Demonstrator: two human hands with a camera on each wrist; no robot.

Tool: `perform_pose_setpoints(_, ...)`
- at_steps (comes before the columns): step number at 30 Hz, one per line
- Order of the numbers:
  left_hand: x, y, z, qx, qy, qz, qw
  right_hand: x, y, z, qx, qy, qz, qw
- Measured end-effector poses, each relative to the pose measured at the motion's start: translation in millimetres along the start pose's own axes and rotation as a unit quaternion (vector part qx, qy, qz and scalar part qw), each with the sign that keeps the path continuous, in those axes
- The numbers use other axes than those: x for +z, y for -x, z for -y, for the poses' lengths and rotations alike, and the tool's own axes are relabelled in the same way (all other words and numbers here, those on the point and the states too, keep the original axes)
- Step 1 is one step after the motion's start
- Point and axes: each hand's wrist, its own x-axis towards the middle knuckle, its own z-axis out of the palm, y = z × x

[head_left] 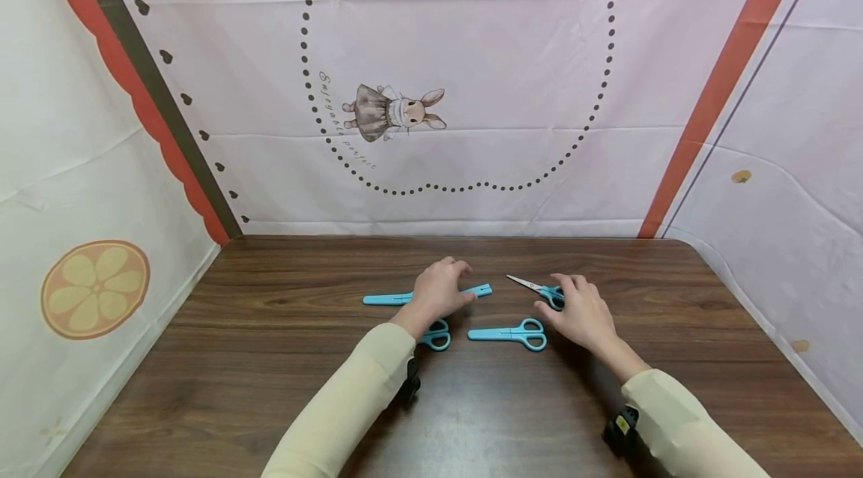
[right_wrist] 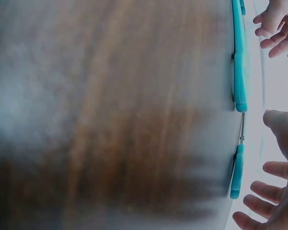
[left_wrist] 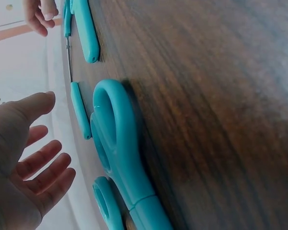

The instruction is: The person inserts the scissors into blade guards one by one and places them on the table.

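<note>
My left hand (head_left: pixel 441 289) hovers over the blue pieces at the middle of the table, fingers loosely bent and holding nothing. A loose blue blade cover (head_left: pixel 480 290) lies beside its thumb, and a blue sheathed blade (head_left: pixel 384 300) shows on its other side. Blue scissors handles (head_left: pixel 441 336) peek out beneath the left wrist, their front part hidden. My right hand (head_left: pixel 583 313) is spread beside the blue handle of a pair of scissors (head_left: pixel 535 285) with bare metal blades, apart from it in the right wrist view. Between the hands lie sheathed scissors (head_left: pixel 506 333).
All the scissors lie on a dark wood table (head_left: pixel 270 388). Behind it hangs a pale printed cloth (head_left: pixel 506 88) with a rabbit figure, and more cloth (head_left: pixel 775 238) borders the right side. Small black devices (head_left: pixel 620 429) are strapped at the wrists.
</note>
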Motion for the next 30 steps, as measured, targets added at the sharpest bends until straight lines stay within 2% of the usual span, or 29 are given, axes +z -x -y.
perform_pose_setpoints(9,1.1,-7.5,0.2,-0.018,-0.003,0.025,0.9995,-2.3,-1.6,-0.1,0.03,0.009,0.011,0.999)
perform_pose_setpoints(24,2.5,-13.0,-0.5,-0.018,0.008,0.026,0.9994,-2.8,-5.4,-2.1,0.08,0.028,0.033,0.996)
perform_pose_setpoints(30,1.9,-14.7,-4.0,-0.029,0.003,0.056,0.998,-1.5,-6.9,-2.0,0.101,0.032,0.051,0.993)
